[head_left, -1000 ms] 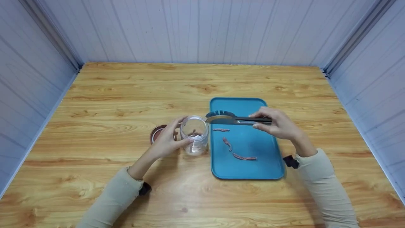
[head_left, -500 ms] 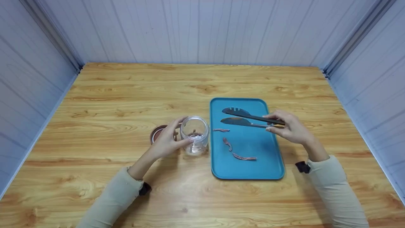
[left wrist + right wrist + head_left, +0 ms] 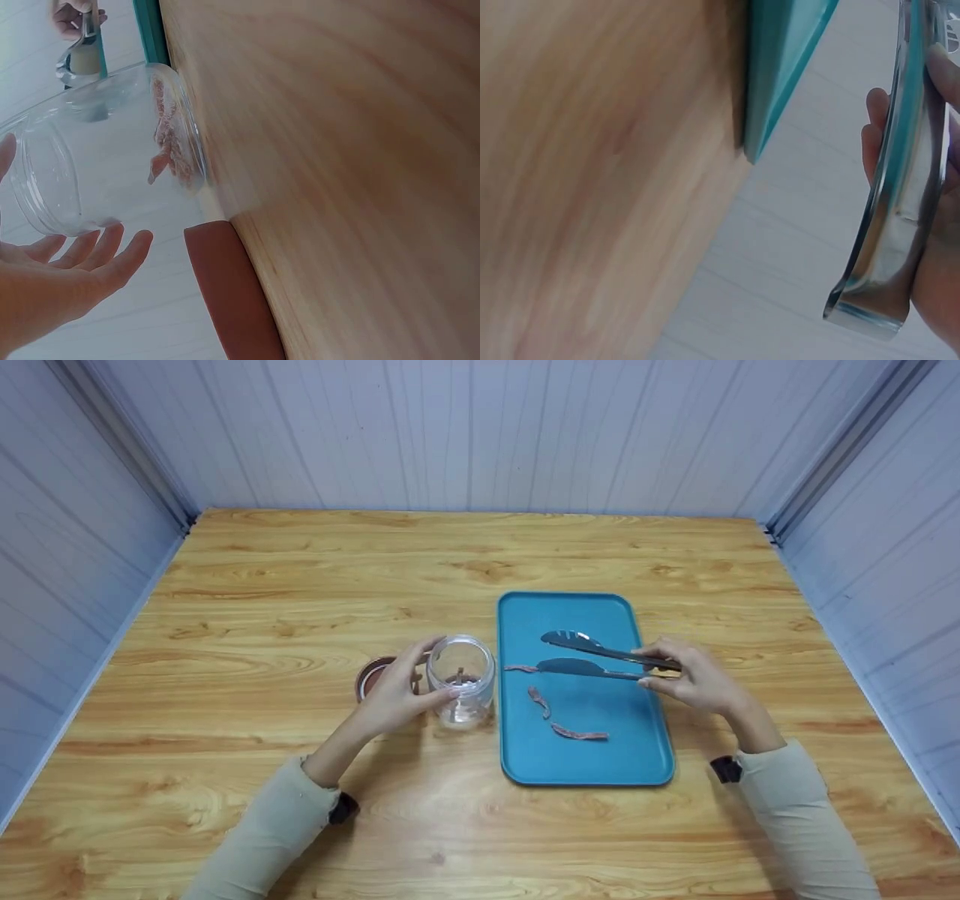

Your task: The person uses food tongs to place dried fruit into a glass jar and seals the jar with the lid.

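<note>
Pinching the tongs [image 3: 571, 667] by their handles, the right grip [image 3: 697, 679] holds the two blades spread over the tray [image 3: 592, 765], while the left grip [image 3: 391, 695] curves round the jar [image 3: 466, 712], upright just beside the tray's left edge. Three strips [image 3: 583, 733] lie apart on the tray, toward its left side; more are in the bottom of the jar. The strips look light and bendy, perhaps a little tacky, so a gentle nip across the middle should suit them better than an end. The tongs seem thin, smooth and springy, best squeezed well along the handles; the jar is smooth and could slip, so its broad body is the sounder hold. Whether it is glass or plastic cannot be told. In the head view the lower blade overlaps the end of the farthest strip, and contact is unclear. The left grip hides part of the lid [image 3: 371, 679], left of the tray beyond the jar; the jarred strips overlap too much to count, and the right wrist view cuts off the blades.
</note>
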Action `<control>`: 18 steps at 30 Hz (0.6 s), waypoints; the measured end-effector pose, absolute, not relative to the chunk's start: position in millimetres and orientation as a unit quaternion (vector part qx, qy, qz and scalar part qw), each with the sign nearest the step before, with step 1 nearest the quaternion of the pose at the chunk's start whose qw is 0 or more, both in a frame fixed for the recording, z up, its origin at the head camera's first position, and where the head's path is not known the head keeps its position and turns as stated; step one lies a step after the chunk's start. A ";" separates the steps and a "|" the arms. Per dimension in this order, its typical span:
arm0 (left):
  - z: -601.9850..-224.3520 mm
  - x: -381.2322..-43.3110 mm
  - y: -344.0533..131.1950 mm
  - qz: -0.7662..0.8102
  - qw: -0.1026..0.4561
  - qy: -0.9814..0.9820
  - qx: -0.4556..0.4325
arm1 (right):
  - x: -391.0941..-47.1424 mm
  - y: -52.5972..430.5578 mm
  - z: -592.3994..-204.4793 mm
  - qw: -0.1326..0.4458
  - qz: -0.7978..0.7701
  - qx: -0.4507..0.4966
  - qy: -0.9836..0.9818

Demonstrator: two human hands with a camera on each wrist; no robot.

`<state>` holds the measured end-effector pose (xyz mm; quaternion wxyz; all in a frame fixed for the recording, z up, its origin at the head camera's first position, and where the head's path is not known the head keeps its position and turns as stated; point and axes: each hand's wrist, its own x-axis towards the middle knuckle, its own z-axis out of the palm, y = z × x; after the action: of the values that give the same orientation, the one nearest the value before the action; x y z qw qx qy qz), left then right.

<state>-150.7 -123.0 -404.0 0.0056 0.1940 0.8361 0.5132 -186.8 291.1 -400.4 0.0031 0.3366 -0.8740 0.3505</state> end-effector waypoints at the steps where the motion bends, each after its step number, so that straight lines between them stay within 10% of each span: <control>1: -404.0 -150.5 -122.9 0.513 0.006 0.836 0.193 | -186.7 291.4 -402.1 0.001 0.351 0.337 -0.874; 18: -403.6 -149.5 -123.5 0.511 0.003 0.836 0.199 | -188.5 289.9 -414.0 -0.038 0.300 0.285 -0.909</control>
<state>-149.5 -123.5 -403.6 0.0034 0.1991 0.8363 0.5109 -188.5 289.9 -414.0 -0.0378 0.2853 -0.9094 0.3003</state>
